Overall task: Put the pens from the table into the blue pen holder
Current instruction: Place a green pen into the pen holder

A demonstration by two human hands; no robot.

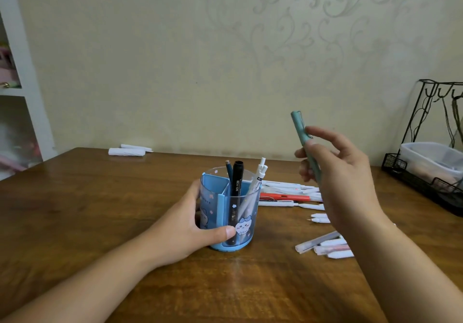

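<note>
Right hand (343, 172): raised above the table (125, 222), to the right of the blue pen holder (229, 212) and higher than its rim. Fingers curled round a teal pen (302, 134), gripped along the lower half of the barrel; upper end projecting above the fingertips.

Pen axis: near upright, top leaning slightly left, toward the holder. Lower end hidden behind the fingers.

Left hand (190, 225): wrapped round the left side of the holder, thumb pressed across the front wall near the base. Holder upright on the table, steadied.

Holder contents: a black marker (236, 184), a thin dark pen (228, 169) and a white pen (259, 174), all standing in the right-hand compartment. Left compartments apparently empty.

Governing relation: holder opening down and to the left of the gripped pen. Likely requirement: sideways carry to the left, then descent along the pen's own axis, lower end first. Little reorientation needed, axis already close to vertical.

Remaining stock: white and red pens (288, 195) lying flat on the table right of the holder, further white pens (323, 245) nearer the right forearm. Right hand nearer to all of these. Task judged well short of complete.

Risk: lower end striking the rim or the standing pens.
</note>
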